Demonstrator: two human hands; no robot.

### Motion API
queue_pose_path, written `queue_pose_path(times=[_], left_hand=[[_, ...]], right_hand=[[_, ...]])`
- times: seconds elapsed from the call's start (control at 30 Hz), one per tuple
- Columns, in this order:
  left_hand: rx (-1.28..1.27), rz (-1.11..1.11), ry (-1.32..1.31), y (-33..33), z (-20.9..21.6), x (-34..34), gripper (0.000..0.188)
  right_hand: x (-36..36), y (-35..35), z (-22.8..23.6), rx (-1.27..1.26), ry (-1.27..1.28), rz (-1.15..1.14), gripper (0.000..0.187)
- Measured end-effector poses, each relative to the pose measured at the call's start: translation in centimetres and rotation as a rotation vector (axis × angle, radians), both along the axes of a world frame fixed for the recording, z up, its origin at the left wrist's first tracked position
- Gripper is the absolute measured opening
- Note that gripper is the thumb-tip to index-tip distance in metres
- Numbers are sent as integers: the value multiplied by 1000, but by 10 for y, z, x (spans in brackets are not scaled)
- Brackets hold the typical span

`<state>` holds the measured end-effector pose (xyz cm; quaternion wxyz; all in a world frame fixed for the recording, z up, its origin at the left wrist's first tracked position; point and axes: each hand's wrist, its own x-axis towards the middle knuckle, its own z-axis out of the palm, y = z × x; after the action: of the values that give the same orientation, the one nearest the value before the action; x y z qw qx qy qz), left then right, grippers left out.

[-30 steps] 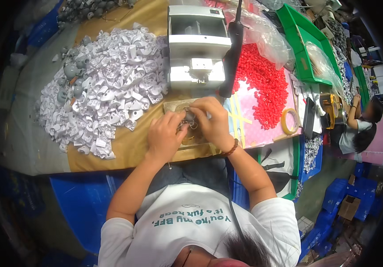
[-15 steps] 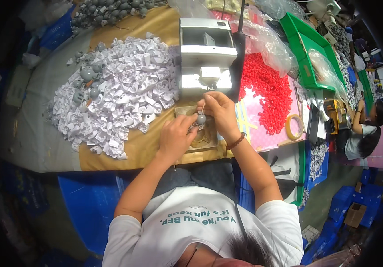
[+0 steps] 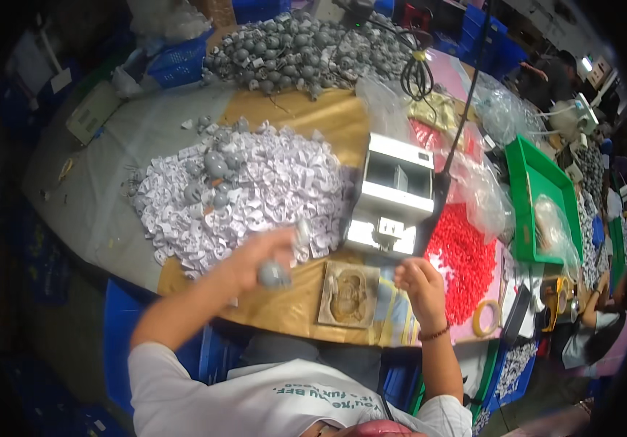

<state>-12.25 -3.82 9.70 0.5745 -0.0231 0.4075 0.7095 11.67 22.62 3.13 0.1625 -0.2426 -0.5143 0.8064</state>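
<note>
My left hand (image 3: 259, 256), blurred by motion, is over the near right edge of the heap of white plastic parts (image 3: 284, 171). A grey ball-shaped part (image 3: 275, 274) is held at its palm side. By its fingertips is a pale piece (image 3: 302, 231), too smeared to tell whether it is held too. My right hand (image 3: 419, 280) is raised at the near edge of the red pieces, thumb and fingers pinched; what they hold, if anything, cannot be made out. Between the hands lies a square fixture block (image 3: 322, 306) with a shaped hollow. Behind it stands a white machine (image 3: 393, 189).
Small red pieces (image 3: 462, 255) lie heaped at the right, a yellow tape roll (image 3: 479, 320) beside them. A green tray (image 3: 524, 244) stands beyond. Grey ball parts (image 3: 277, 54) are piled at the back. A co-worker (image 3: 590, 328) sits at far right.
My hands have parted: the left moved left toward the white heap with the grey part, the right moved right. The fixture block is now uncovered. The view has shifted, showing more of the back.
</note>
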Motion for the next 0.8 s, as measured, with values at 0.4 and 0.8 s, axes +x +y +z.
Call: queue_pose_path(times=[0.4,0.8], left_hand=[[-450,629,935,108,92,-268,45],[-443,123,1938,-52,4,-30,23]], right_hand=[[28,67,-5,311,-103,-122,17],[47,100,-54,1736,-541,21,21]])
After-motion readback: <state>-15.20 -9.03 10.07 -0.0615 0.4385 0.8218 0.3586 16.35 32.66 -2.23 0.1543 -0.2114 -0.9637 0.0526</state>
